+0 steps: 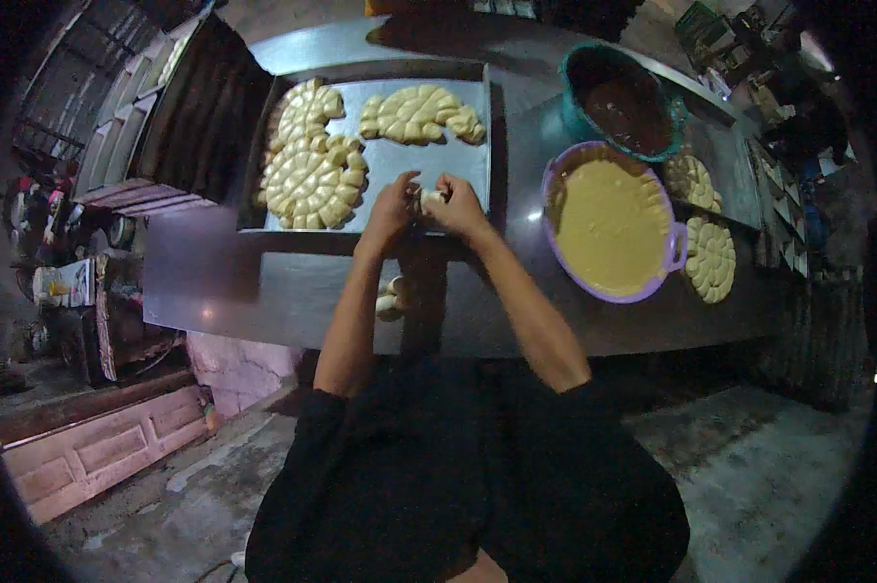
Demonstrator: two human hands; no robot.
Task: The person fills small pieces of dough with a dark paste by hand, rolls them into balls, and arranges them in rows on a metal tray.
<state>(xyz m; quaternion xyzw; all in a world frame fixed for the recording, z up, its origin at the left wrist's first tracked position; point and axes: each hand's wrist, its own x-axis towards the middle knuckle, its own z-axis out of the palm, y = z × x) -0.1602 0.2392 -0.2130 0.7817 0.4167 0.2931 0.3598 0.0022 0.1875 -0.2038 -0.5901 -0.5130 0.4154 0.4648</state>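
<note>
Dough piece (431,197) | between both hands (461,207) | above near side of tray (392,160)

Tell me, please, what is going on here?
The person's right hand holds a small pale piece, apparently dough, over the tray, the left hand beside it. Segmented dough shapes lie along the tray's left side and at its back right. Other lumps sit on the table, and a purple basin stands to the right.
</note>
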